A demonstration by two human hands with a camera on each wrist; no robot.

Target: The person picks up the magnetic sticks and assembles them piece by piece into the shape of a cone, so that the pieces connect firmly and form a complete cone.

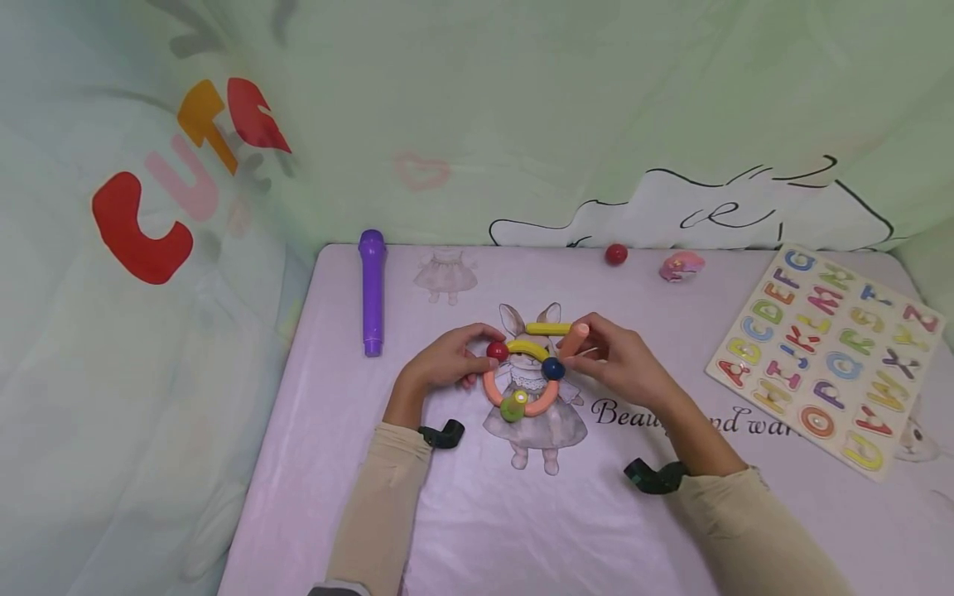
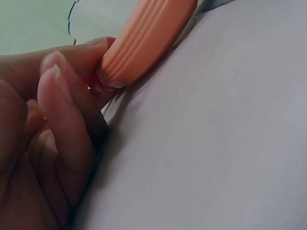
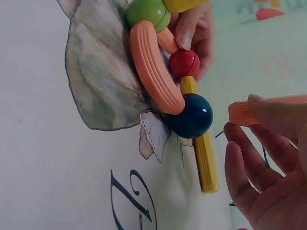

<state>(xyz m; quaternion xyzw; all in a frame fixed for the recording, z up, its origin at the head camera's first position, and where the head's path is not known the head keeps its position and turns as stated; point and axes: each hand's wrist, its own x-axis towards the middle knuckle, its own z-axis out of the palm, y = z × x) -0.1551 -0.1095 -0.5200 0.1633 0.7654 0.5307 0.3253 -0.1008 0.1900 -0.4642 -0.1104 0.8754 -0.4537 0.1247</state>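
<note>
Right hand (image 1: 623, 362) pinches orange stick (image 1: 575, 339) near "Beau" lettering (image 1: 622, 414).

The person's left forearm, in a beige cloth sleeve (image 1: 376, 513), slants up to a bare wrist (image 1: 402, 406); the bare left hand (image 1: 447, 358) bends inward from it, its digits curved into a pinch. In the left wrist view, other fingers (image 2: 69, 120) curl beneath. The right forearm, in a matching beige sleeve (image 1: 756, 530), comes in from the lower right on a leftward diagonal. The bare right hand (image 1: 620, 362) pinches too, thumb (image 3: 283, 117) above bent fingers. Both hands face each other, near but apart.
</note>
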